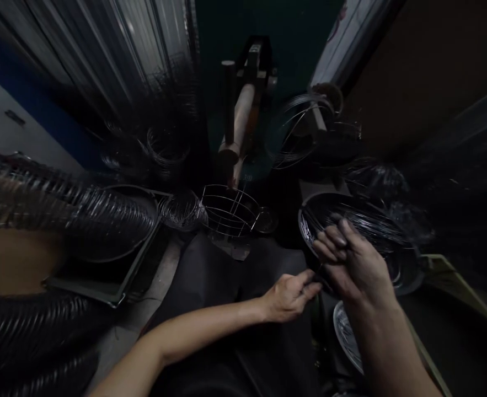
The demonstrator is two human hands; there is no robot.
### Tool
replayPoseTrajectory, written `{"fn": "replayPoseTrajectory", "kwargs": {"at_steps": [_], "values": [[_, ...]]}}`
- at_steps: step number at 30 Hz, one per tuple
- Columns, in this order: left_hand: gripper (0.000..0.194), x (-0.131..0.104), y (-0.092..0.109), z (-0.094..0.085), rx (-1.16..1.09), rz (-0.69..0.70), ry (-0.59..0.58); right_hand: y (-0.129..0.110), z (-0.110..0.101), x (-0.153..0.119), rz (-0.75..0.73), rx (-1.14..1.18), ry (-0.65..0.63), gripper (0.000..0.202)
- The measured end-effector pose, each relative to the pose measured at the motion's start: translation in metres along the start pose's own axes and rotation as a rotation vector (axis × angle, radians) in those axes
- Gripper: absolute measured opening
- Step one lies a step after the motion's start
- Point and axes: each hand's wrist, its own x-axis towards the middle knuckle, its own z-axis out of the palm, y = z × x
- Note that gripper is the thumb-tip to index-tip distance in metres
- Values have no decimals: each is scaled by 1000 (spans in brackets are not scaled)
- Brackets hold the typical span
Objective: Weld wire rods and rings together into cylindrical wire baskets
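My left hand (pixel 287 298) reaches in from the lower left over my dark-clothed lap, its thumb and fingers pinched together. What lies between those fingertips is too dark and small to name. Close beside it, my right hand (pixel 351 256) is raised with curled fingers and darkened fingertips. Whatever it may hold is hidden. Behind the right hand sits a round basin (pixel 303 225) with many thin metal rods (pixel 367 220) in it. Ahead of my lap a round wire frame (pixel 230 212) of thin hoops and crosspieces stands below a machine's cylindrical arm (pixel 243 116), apart from both hands.
Stacked wire rings (pixel 106 215) lie at the left above a dark crate (pixel 121 286). More wire coils (pixel 181 209) sit left of the wire frame, and loose wire hoops (pixel 296 132) hang right of the machine. A second bowl (pixel 344 331) stands below my right wrist.
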Motion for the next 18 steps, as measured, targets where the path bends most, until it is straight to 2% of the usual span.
{"fn": "replayPoseTrajectory", "kwargs": {"at_steps": [2, 5, 8, 10, 12, 14, 16, 17, 18], "values": [[35, 8, 15, -7, -180, -72, 130, 6, 8, 0, -47, -135, 8, 32], [36, 27, 34, -34, -544, -91, 311, 40, 3, -21, -86, -424, -50, 37], [39, 49, 37, -58, -840, -163, 299, 77, -2, -52, -54, -607, -222, 33], [42, 54, 33, -70, -886, -231, 254, 89, -1, -63, -7, -650, -269, 34], [44, 45, 27, -86, -775, -225, 209, 89, 6, -59, 24, -665, -269, 36], [43, 21, 23, -113, -462, -143, 200, 79, 14, -41, 10, -661, -264, 36], [44, -5, 18, -151, 9, -37, 296, 65, 23, -13, -22, -623, -269, 36], [52, -15, 14, -172, 236, -5, 391, 59, 29, 3, -34, -589, -277, 36], [67, -20, 8, -193, 434, 4, 438, 52, 36, 20, -38, -547, -288, 37]]}}
